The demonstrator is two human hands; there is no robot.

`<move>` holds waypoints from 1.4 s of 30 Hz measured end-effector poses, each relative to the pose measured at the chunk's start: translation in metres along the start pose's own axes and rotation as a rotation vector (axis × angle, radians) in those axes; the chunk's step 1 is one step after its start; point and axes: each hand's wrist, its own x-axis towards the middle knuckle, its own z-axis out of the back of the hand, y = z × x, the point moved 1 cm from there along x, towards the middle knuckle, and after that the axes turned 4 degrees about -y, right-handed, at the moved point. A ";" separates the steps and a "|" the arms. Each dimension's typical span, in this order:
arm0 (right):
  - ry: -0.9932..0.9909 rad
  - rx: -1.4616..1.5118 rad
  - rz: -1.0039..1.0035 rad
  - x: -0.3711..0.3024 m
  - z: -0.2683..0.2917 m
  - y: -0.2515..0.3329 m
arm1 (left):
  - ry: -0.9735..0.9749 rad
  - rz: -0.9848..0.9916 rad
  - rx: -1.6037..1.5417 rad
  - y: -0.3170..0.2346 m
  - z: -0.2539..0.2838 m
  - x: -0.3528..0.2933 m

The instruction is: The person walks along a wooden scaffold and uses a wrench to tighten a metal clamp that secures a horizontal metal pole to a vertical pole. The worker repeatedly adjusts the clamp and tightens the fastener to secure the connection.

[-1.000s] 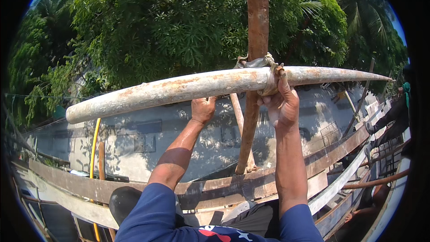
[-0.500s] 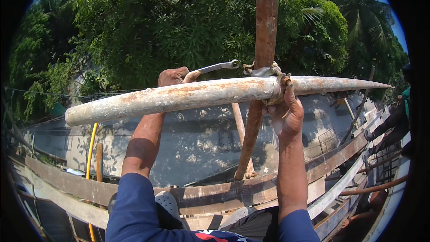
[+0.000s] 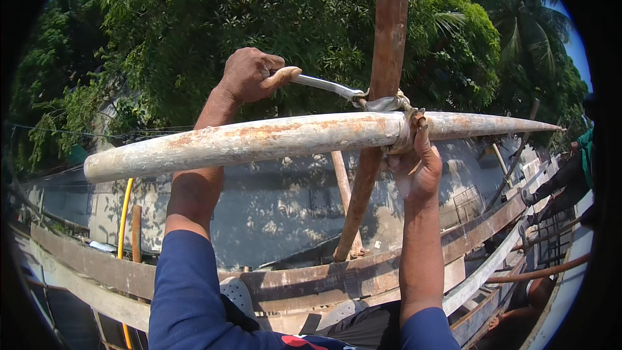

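My left hand (image 3: 254, 74), raised above the horizontal pipe, is closed round the handle of a combination wrench (image 3: 324, 84). Its ring end sits at a bolt on the far side of a scaffold clamp (image 3: 405, 133). That clamp joins a rust-flecked, pale horizontal pipe (image 3: 259, 139) to a brown upright pipe (image 3: 387, 32). From below, my right hand (image 3: 418, 172) grips the clamp's near side, thumb pressed up by a bolt end. Some of its fingers are hidden behind the clamp and pipe.
My feet stand on wooden planks (image 3: 311, 285) below. A yellow hose (image 3: 125, 220) hangs at the left. Another person (image 3: 564, 178) is at the far right, beside pipes and boards. A grey surface (image 3: 278, 214) lies below, with trees (image 3: 291, 32) beyond.
My left hand has lifted up and away, swinging the wrench handle higher. The wrench's ring end has come onto the clamp bolt. My right hand stays on the clamp.
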 end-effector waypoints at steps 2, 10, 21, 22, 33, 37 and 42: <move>-0.013 -0.015 -0.015 0.000 0.002 0.000 | -0.046 -0.011 0.020 -0.003 -0.003 -0.006; -0.008 -0.019 -0.024 0.001 0.001 0.003 | -0.211 0.049 0.112 -0.009 -0.023 -0.035; 0.048 -0.046 -0.053 0.005 0.009 0.002 | -0.243 0.085 0.214 -0.017 -0.033 -0.042; 0.067 -0.003 -0.023 0.005 0.008 0.002 | -0.240 0.093 0.183 -0.015 -0.036 -0.044; -0.044 -0.045 0.018 -0.002 0.003 0.000 | -0.161 0.350 0.826 -0.070 -0.161 -0.136; -0.022 -0.039 -0.024 -0.001 -0.004 0.006 | -0.413 0.205 0.737 -0.068 -0.171 -0.150; 0.000 -0.018 0.002 0.002 0.000 0.002 | -0.413 0.159 0.645 -0.067 -0.161 -0.143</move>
